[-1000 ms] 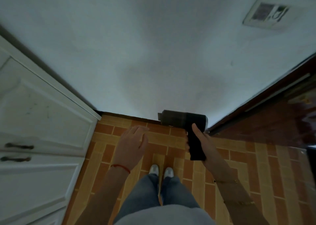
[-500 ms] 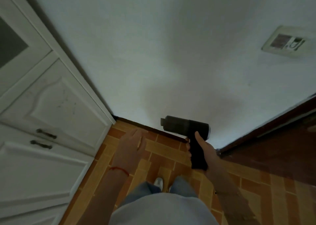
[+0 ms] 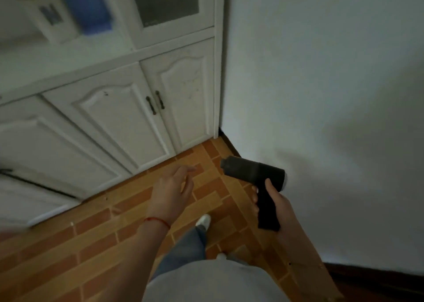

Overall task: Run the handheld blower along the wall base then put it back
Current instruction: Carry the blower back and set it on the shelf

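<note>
On the far left stands a white cupboard (image 3: 128,109). It has two lower doors with two dark handles (image 3: 155,102) side by side, and glass doors above. Something blue (image 3: 91,6) shows behind the glass, but it is too blurry to tell what it is. The cupboard stands on a floor (image 3: 91,228) of orange and brown tiles.

In the middle, the left hand (image 3: 172,191) hangs over the floor. Its fingers are loose and a little apart, and they curl gently. It holds nothing and touches nothing. A thin red string (image 3: 158,221) goes around the wrist. Below it are blue jeans (image 3: 183,249) and one white shoe (image 3: 203,220) on the tiles.

To the right, the right hand (image 3: 274,204) grips the black blower (image 3: 252,172). The fingers are wrapped tight around the handle, and the thumb lies up along its back. The blower is up in the air, just beside the wall (image 3: 321,84), with its round nose pointing left and far, toward the corner where the cupboard meets the wall. A dark strip (image 3: 230,145) runs along the bottom of the wall, under the nose.

The wall is plain white and fills the right side.
</note>
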Action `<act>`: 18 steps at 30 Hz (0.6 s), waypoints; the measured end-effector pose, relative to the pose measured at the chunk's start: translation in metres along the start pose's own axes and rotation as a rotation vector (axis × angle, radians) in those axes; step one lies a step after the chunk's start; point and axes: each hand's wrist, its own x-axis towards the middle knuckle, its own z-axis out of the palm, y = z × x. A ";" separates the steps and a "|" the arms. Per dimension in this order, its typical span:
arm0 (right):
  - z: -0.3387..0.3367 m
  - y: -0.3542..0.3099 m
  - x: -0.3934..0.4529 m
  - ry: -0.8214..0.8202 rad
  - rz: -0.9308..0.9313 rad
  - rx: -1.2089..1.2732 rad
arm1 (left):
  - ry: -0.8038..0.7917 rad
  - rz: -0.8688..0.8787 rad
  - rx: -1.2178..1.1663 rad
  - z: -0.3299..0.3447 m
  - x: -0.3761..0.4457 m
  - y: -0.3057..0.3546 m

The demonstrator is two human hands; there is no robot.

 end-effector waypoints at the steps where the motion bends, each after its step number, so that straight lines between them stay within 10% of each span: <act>1: 0.005 0.002 -0.003 -0.038 -0.001 -0.045 | 0.032 -0.045 0.009 -0.006 -0.015 -0.003; 18: 0.205 0.078 -0.017 -0.482 0.171 -0.364 | 0.434 -0.534 0.102 -0.126 -0.190 -0.123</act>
